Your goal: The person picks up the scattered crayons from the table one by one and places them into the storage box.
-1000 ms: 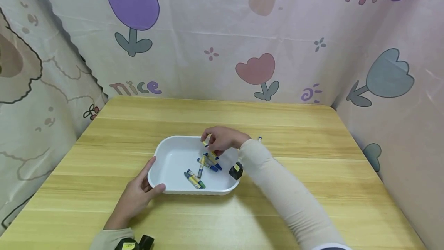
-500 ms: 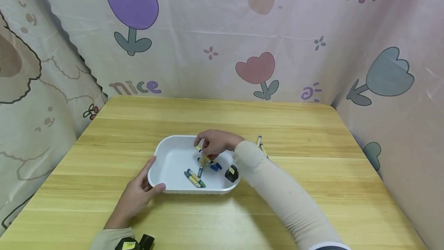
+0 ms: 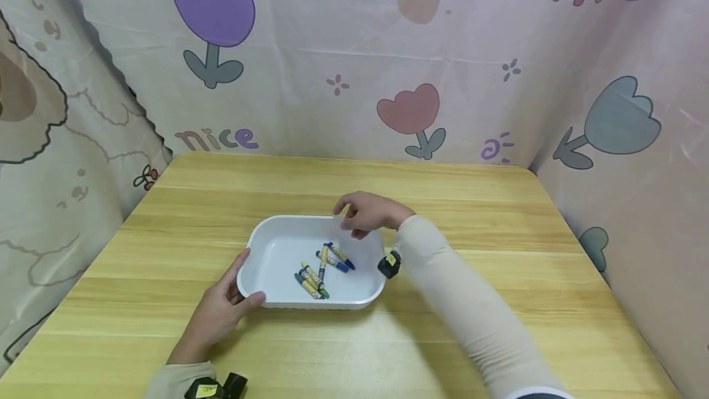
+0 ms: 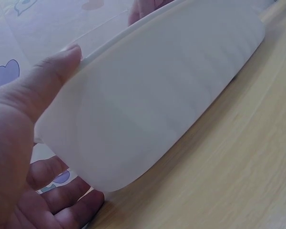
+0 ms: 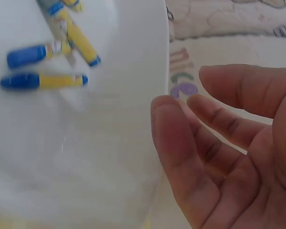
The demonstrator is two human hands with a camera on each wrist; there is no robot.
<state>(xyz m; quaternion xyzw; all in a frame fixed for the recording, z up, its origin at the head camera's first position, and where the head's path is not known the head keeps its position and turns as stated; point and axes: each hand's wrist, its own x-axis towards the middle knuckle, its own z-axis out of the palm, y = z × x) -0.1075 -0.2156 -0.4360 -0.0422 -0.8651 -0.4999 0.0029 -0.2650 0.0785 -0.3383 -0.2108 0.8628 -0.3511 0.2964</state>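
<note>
A shallow white plastic tray (image 3: 271,257) rests on the wooden table. My left hand (image 3: 224,303) grips its near left corner; in the left wrist view the thumb (image 4: 57,69) lies at the rim and the fingers curl against the lower side. Several crayons lie inside the tray in loose groups. One group has a yellow crayon (image 3: 312,274) on top, and another includes a blue crayon (image 3: 341,256) with a yellow wrapper. My right hand (image 3: 371,211) hovers over the tray's far right rim, fingers loosely bent and apart. Nothing is between them in the right wrist view.
The tabletop (image 3: 471,196) extends around the tray on all sides. A printed cloth (image 3: 310,29) hangs behind and beside it. The right forearm sleeve (image 3: 465,313) crosses the right side of the table and covers part of it.
My right hand has let go of a crayon, which now lies with the near group in the tray, and has moved back to the far right rim. My left hand stays put.
</note>
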